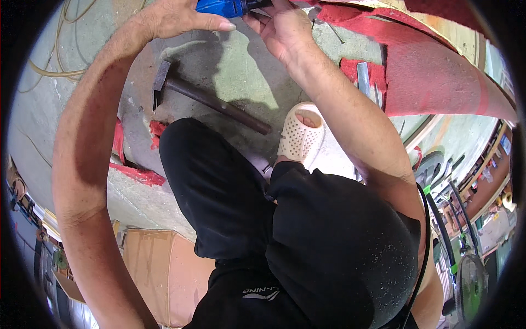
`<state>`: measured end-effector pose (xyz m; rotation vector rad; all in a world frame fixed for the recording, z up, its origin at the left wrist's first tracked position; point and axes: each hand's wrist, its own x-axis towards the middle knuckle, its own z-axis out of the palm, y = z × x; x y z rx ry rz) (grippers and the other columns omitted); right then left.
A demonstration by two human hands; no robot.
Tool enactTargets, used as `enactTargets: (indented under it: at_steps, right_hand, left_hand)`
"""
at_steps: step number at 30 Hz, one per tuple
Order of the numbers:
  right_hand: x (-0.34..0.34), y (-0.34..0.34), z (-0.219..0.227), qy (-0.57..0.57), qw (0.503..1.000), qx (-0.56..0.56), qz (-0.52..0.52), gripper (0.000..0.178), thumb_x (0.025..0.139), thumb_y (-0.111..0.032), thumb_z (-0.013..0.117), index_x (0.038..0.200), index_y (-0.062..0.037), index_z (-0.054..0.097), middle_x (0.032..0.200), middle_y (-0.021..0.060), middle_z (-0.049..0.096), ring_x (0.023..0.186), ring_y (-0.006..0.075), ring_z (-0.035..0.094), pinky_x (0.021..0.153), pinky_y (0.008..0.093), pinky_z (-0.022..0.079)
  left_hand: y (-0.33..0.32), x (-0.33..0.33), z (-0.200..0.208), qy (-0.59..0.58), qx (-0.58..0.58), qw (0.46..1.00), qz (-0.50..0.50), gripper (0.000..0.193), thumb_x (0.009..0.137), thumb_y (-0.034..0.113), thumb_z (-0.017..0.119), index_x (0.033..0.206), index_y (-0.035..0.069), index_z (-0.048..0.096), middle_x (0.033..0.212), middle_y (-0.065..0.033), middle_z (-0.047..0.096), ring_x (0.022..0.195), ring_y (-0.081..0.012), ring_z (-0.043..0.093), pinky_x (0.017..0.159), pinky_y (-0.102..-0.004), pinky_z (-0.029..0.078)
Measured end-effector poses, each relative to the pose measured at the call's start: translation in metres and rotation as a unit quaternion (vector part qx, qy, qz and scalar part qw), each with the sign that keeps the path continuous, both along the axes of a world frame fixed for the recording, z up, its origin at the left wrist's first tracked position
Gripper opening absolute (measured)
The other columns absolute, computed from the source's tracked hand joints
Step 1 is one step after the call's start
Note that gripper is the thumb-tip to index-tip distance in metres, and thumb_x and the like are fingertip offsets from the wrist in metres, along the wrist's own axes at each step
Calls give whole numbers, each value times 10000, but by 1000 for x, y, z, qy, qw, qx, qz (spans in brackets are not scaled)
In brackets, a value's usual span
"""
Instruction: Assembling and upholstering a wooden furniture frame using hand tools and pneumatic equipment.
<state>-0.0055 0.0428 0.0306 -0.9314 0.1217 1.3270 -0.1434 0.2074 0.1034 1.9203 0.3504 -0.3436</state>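
At the top edge of the head view, my left hand [178, 16] is closed on a blue tool with a dark end [222, 7], its thumb lying along the near side. My right hand [285, 30] curls its fingers at the tool's dark end. The picture's edge cuts off the rest of the tool, so its exact kind cannot be told. Below my hands, a claw hammer [219, 104] with a dark handle lies on the concrete floor. Right of my right forearm, a flat metal strip [363, 79] rests on a scrap of red carpet [377, 74].
A large red-covered piece [433, 77] spans the upper right. Torn red scraps [139, 174] lie left of my knee. A yellowish hose [55, 70] coils at upper left. Behind me are a cardboard box [148, 263] and, to the right, a fan [471, 288].
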Motion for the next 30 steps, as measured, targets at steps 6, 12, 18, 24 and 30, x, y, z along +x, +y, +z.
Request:
enactTargets:
  at_steps: [6, 12, 18, 24, 30]
  right_hand:
    - [-5, 4, 12, -10, 998, -53, -12, 365, 996, -134, 640, 1339, -83, 530, 1209, 83, 642, 1031, 222, 638, 879, 393, 558]
    - [-8, 4, 12, -23, 999, -42, -6, 323, 997, -138, 631, 1306, -85, 549, 1184, 86, 642, 1008, 209, 631, 858, 374, 544]
    - [-11, 2, 6, -9, 999, -37, 17, 288, 994, -145, 634, 1264, -79, 558, 1112, 69, 635, 960, 189, 605, 819, 346, 509]
    - [-16, 3, 7, -32, 998, -57, 14, 307, 997, -147, 619, 1286, -88, 536, 1116, 73, 634, 969, 189, 604, 849, 365, 502]
    - [-17, 3, 3, -37, 996, -54, 61, 316, 997, -163, 608, 1295, -109, 520, 1132, 51, 629, 967, 181, 596, 835, 379, 477]
  left_hand:
    - [2, -2, -1, 63, 9, 997, 36, 649, 842, 294, 849, 1367, 18, 585, 1182, -124, 709, 1071, -213, 652, 967, -367, 503]
    - [-4, -7, 10, 51, 44, 997, 45, 643, 841, 320, 846, 1359, 34, 594, 1166, -135, 716, 1049, -226, 669, 956, -372, 505]
    - [-10, -14, 9, 37, 62, 996, 58, 674, 823, 325, 854, 1372, 36, 589, 1160, -147, 722, 1044, -232, 682, 960, -383, 506]
    - [-11, -20, 8, 36, 43, 995, 89, 682, 814, 251, 854, 1396, 31, 574, 1164, -138, 724, 1050, -206, 670, 969, -372, 504]
    - [-14, -21, 11, 10, 33, 995, 88, 677, 809, 178, 845, 1405, 20, 566, 1161, -134, 719, 1041, -188, 654, 975, -352, 498]
